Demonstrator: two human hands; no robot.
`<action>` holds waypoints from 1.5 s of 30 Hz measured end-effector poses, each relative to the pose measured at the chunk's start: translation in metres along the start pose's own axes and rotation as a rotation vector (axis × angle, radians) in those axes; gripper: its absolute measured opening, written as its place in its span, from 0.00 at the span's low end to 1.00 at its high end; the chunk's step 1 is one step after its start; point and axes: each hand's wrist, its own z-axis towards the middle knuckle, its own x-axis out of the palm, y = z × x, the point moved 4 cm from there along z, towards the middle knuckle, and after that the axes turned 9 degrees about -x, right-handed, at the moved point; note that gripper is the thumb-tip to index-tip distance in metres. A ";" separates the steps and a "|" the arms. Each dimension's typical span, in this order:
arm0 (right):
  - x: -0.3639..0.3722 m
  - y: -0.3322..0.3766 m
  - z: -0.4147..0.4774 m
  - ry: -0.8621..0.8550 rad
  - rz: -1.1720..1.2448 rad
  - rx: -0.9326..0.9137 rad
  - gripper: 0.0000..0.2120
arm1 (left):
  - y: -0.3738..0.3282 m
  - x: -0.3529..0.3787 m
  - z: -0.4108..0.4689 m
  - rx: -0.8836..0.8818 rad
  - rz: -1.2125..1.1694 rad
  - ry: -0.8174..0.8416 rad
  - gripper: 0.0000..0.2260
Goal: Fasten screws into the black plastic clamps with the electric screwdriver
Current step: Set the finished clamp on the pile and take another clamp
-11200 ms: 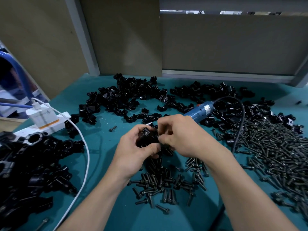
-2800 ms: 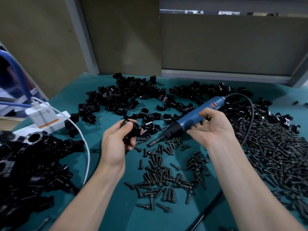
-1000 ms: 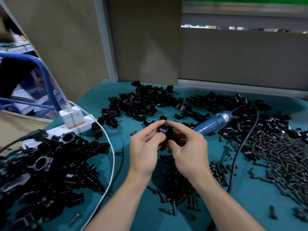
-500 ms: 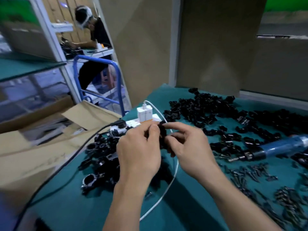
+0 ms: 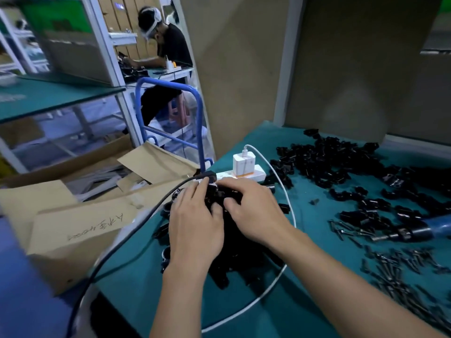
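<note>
Black plastic clamp (image 5: 220, 194) is pinched between both hands: the left hand (image 5: 195, 225) and right hand (image 5: 253, 211) curl their fingers round it, just above a heap of clamps (image 5: 234, 262) at the near left of the teal mat (image 5: 317, 228). To the right lie loose screws (image 5: 402, 264) and the blue-bodied electric screwdriver (image 5: 436, 225). Farther off sits a white power strip (image 5: 253, 176). At left is a cardboard box (image 5: 80, 223), its handwriting unreadable.

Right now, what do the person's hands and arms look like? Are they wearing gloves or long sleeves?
No gloves and no long sleeves. The left hand and the right hand are both bare. The left forearm and the right forearm are bare too, right down to the bottom edge of the picture. No ring, watch or wristband shows.
</note>
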 end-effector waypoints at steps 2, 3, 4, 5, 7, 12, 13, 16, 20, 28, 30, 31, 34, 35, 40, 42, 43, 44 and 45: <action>-0.017 -0.004 -0.008 -0.005 -0.034 0.023 0.21 | -0.002 -0.003 -0.002 0.024 0.008 -0.003 0.26; -0.028 -0.009 -0.012 -0.020 -0.062 0.044 0.21 | -0.005 -0.004 -0.004 0.045 0.033 -0.010 0.26; -0.039 -0.015 -0.017 -0.039 -0.084 0.076 0.21 | -0.007 -0.004 -0.007 0.072 0.067 -0.014 0.27; -0.050 -0.023 -0.023 -0.063 -0.093 0.119 0.21 | -0.010 -0.002 -0.010 0.099 0.101 -0.012 0.27; -0.070 -0.040 -0.038 -0.119 -0.071 0.210 0.19 | -0.016 0.002 -0.019 0.121 0.122 -0.024 0.27; -0.118 -0.087 -0.051 -0.188 -0.195 0.339 0.18 | -0.081 0.044 -0.054 0.420 -0.069 0.028 0.27; -0.125 -0.099 -0.047 -0.153 -0.291 0.352 0.19 | -0.098 0.063 -0.060 0.491 -0.102 0.105 0.27; -0.133 -0.141 -0.035 0.010 -0.441 0.465 0.28 | -0.127 0.125 -0.060 0.446 -0.131 0.383 0.31; -0.142 -0.192 -0.036 0.119 -0.470 0.622 0.35 | -0.140 0.192 -0.058 0.270 -0.132 0.553 0.36; -0.169 -0.254 -0.019 0.240 -0.461 0.710 0.35 | -0.157 0.242 -0.046 0.261 -0.110 0.541 0.30; -0.168 -0.258 -0.009 0.280 -0.576 0.649 0.32 | -0.159 0.246 -0.043 0.269 -0.089 0.538 0.29; -0.167 -0.259 -0.007 0.270 -0.595 0.628 0.29 | -0.159 0.246 -0.043 0.263 -0.084 0.531 0.29; -0.170 -0.255 -0.003 0.173 -0.539 0.587 0.14 | -0.162 0.243 -0.039 0.213 -0.126 0.511 0.29; -0.173 -0.253 -0.004 0.133 -0.497 0.581 0.10 | -0.163 0.243 -0.038 0.197 -0.145 0.516 0.30; -0.193 -0.234 -0.027 -0.104 -0.371 0.547 0.15 | -0.159 0.240 -0.031 0.100 -0.244 0.513 0.30; -0.202 -0.226 -0.038 -0.151 -0.339 0.550 0.14 | -0.161 0.238 -0.029 0.105 -0.245 0.465 0.29; -0.204 -0.224 -0.041 -0.140 -0.324 0.557 0.11 | -0.163 0.237 -0.028 0.112 -0.244 0.450 0.27; -0.204 -0.221 -0.044 -0.111 -0.315 0.568 0.07 | -0.165 0.237 -0.028 0.115 -0.244 0.439 0.26; -0.202 -0.219 -0.046 -0.067 -0.310 0.583 0.10 | -0.166 0.236 -0.028 0.107 -0.249 0.427 0.26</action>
